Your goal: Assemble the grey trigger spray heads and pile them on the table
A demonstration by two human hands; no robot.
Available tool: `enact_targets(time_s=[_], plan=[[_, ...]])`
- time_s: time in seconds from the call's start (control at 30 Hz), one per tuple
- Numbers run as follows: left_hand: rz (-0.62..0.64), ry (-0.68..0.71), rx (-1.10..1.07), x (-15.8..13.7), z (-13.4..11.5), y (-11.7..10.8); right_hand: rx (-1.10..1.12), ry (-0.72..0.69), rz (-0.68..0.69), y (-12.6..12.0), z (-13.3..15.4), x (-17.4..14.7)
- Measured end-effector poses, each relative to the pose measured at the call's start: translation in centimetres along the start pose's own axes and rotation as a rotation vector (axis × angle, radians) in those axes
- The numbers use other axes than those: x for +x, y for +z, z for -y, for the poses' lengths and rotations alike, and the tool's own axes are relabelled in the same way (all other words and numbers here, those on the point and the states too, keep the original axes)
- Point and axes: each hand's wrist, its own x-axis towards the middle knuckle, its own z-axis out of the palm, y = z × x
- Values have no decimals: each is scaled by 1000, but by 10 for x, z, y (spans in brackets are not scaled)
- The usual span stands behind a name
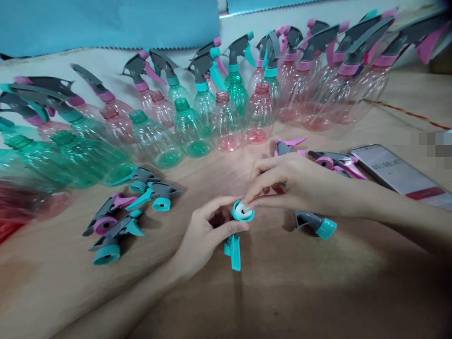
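The left hand (206,228) is on the left side of the turquoise collar (243,219) and grips it: the thumb (231,230) lies along the lower side, the index finger (221,203) bends around the upper side, and the other fingers are mostly hidden. The left forearm (141,292) is bare and rises from below, left of the collar. The right hand (287,181) arrives from above right, palm turned downward, with its fingertips gathered closely at the collar's upper right edge. The bare right forearm (381,205) extends to the right of the collar.
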Motion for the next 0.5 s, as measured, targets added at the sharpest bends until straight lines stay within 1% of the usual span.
enact_targets(time_s=[0.23,0.37,0.5], plan=[[-9,25,7,2,-2,0,-92,1,37,-3,6,-2],[1,35,37,0,-1,0,-56,5,91,0,3,-3],[-31,105,116,-4,4,0,-54,35,158,0,4,-2]])
